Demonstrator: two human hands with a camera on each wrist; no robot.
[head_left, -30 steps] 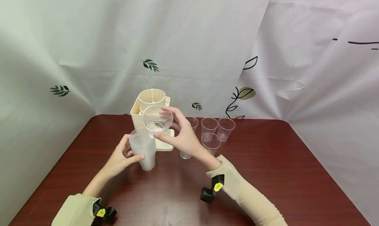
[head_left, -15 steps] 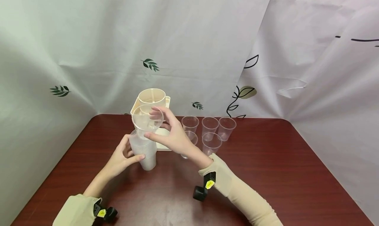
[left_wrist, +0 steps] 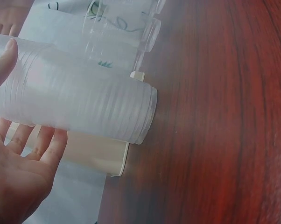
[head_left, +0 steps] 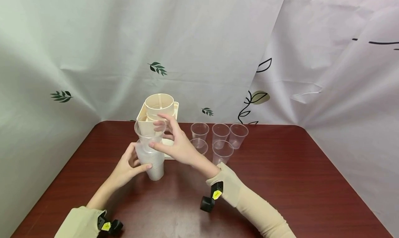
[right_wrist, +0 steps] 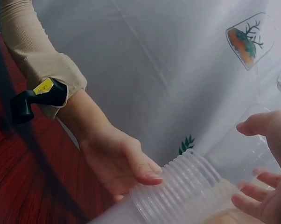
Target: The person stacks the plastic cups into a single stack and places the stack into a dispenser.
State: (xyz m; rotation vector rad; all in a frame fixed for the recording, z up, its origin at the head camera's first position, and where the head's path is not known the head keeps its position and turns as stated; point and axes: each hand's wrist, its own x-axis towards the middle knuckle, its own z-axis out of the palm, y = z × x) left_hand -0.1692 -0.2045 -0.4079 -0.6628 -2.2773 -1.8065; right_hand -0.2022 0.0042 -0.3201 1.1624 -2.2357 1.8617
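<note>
My left hand (head_left: 124, 170) grips an upright stack of clear plastic cups (head_left: 152, 163), thumb in front and fingers round the far side. The left wrist view shows the nested cup stack (left_wrist: 84, 93) lying between thumb and fingers. Directly over the stack's mouth, my right hand (head_left: 179, 146) holds a single clear plastic cup (head_left: 144, 132) by its side, its lower part inside the top of the stack. From the right wrist, this single cup (right_wrist: 227, 149) shows between the spread thumb and fingers of the right hand (right_wrist: 276, 163), beyond the stack's ridged rims (right_wrist: 173, 191).
Several clear cups (head_left: 220, 131) stand upright right of the hands, partly overlapped by the right forearm. Behind the stack are a cream cylinder (head_left: 159, 104), a cream box (head_left: 141, 116) and a flat cream piece (head_left: 168, 142). A patterned white sheet (head_left: 199, 58) hangs behind the table (head_left: 280, 182).
My right hand has moved left and slightly down, bringing the single cup from beside the stack's top to over and into it. The left hand stays round the stack.
</note>
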